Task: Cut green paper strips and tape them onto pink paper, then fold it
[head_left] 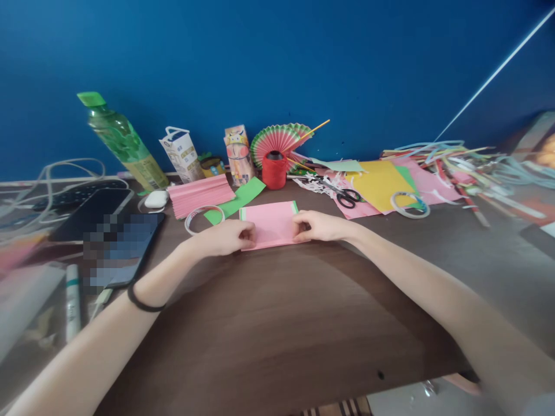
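Observation:
A pink paper sheet (272, 222) with a green strip along its far edge lies flat on the brown table (269, 323). My left hand (228, 237) pinches the sheet's near left edge, fingers closed on it. At the near right edge my right hand (318, 225) grips the paper the same way. A pleated pink paper stack (199, 195) and a green paper strip (236, 200) lie just beyond my left hand. A tape ring (203, 218) sits beside them.
Phones (124, 245) and a keyboard lie at the left, with a green bottle (121, 141), cartons and a red thread spool (274, 170) at the back. Scissors (342, 193), coloured sheets, another tape roll (410, 205) and paper strips crowd the right.

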{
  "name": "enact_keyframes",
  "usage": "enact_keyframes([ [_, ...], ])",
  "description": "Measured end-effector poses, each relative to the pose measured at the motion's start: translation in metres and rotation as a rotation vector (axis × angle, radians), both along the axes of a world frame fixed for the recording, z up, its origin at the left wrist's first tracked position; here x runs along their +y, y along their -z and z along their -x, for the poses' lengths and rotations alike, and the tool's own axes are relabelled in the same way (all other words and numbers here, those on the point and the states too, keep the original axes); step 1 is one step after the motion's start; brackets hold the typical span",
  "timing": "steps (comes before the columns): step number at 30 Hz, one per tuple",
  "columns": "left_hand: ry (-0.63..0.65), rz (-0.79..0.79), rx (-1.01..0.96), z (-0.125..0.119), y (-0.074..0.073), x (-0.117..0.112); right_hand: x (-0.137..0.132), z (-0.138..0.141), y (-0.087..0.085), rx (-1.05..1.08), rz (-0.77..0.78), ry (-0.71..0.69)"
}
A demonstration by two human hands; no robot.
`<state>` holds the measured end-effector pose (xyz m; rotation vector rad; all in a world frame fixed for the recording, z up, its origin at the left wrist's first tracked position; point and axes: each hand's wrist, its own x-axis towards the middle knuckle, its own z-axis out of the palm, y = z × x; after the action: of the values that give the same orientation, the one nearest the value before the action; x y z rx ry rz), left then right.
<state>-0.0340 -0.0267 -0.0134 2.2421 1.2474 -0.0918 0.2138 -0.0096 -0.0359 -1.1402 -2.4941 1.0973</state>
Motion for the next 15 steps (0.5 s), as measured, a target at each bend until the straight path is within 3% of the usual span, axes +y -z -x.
enact_keyframes([
  [15,0.108,-0.184,0.010,-0.0011,0.0081,0.0002,0.0012,-0.0033,0.0079,0.047,-0.107,-0.094],
])
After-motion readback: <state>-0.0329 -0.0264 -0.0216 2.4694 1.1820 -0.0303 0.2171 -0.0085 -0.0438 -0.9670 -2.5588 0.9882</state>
